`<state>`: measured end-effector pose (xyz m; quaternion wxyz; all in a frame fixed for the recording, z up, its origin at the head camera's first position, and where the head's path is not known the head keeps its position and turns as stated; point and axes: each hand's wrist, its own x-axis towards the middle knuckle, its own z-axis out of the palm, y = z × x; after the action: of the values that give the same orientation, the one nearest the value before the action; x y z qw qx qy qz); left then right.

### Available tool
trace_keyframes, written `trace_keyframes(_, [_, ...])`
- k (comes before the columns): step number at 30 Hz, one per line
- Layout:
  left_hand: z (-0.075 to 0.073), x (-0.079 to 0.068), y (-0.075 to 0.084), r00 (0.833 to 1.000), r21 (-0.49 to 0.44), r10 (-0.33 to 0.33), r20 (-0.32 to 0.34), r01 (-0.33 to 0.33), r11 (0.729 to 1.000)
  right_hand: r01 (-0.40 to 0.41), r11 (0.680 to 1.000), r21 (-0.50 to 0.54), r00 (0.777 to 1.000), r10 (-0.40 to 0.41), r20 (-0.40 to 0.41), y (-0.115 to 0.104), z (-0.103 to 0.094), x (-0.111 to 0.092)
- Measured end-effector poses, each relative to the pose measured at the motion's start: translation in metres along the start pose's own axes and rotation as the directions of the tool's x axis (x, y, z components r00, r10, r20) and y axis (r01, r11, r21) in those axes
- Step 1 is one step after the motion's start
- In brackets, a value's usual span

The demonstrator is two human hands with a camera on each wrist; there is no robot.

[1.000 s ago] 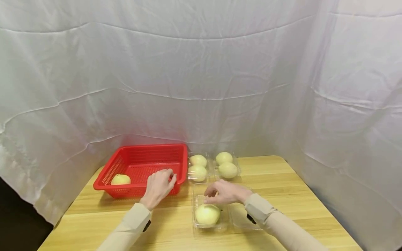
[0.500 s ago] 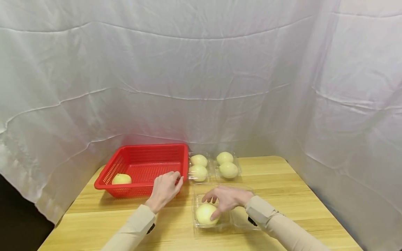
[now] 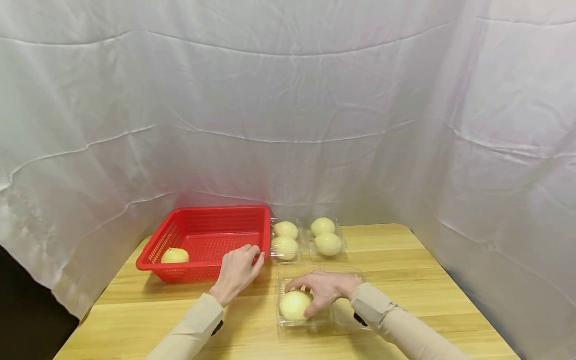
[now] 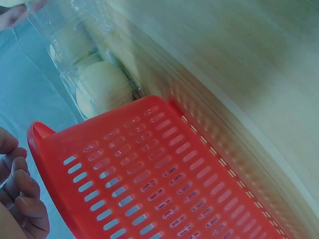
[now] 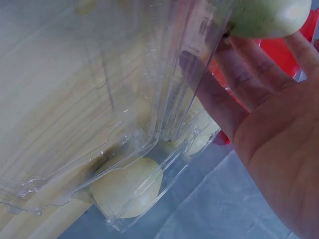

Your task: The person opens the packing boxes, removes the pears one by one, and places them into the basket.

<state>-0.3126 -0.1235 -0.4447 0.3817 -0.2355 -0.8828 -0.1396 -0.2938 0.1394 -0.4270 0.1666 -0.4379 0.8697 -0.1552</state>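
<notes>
A pale yellow-green pear (image 3: 294,306) sits in the left half of an opened clear plastic clamshell box (image 3: 306,326) near the front of the table. My right hand (image 3: 326,290) is over it, thumb on its right side and fingers curved round the far side. In the right wrist view, the fingers (image 5: 261,74) reach to the pear (image 5: 269,17), partly behind clear plastic. My left hand (image 3: 238,272) is by the near right corner of the red basket (image 3: 198,272), fingers loosely curled and holding nothing. The left wrist view has its fingers (image 4: 22,189) beside the basket rim.
One more pear (image 3: 175,255) lies in the basket's left front corner. Behind the opened box stand two clear boxes with two pears each, the left pears (image 3: 285,247) against the basket and the right pears (image 3: 328,244) beside them. A pale curtain (image 3: 288,125) surrounds the wooden table (image 3: 405,280).
My right hand has lowered onto the pear, its thumb and fingers spreading and then closing round it. My left hand has shifted slightly right along the basket's front rim.
</notes>
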Motion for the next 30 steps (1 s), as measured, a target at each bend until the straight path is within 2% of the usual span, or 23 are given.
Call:
trace_keyframes(8, [0.000, -0.001, 0.000, 0.999, 0.003, 0.019, -0.035, -0.019, 1.000, -0.056, 0.997, -0.060, 0.998, 0.055, -0.027, 0.000, 0.004, 0.004])
trace_keyframes(20, [-0.005, -0.005, -0.002, 0.998, 0.006, 0.017, -0.059, -0.017, 1.000, -0.030, 0.993, -0.113, 0.998, 0.023, -0.058, -0.003, 0.012, 0.014])
trace_keyframes(24, [-0.007, -0.006, -0.005, 0.997, 0.003, 0.013, -0.071, -0.013, 1.000, -0.054, 0.992, -0.113, 0.995, 0.044, -0.095, -0.002, 0.013, 0.014])
trace_keyframes(30, [-0.011, -0.005, -0.008, 0.998, -0.010, -0.029, -0.048, 0.028, 1.000, -0.041, 0.992, -0.119, 0.983, 0.019, -0.185, -0.003, 0.002, 0.015])
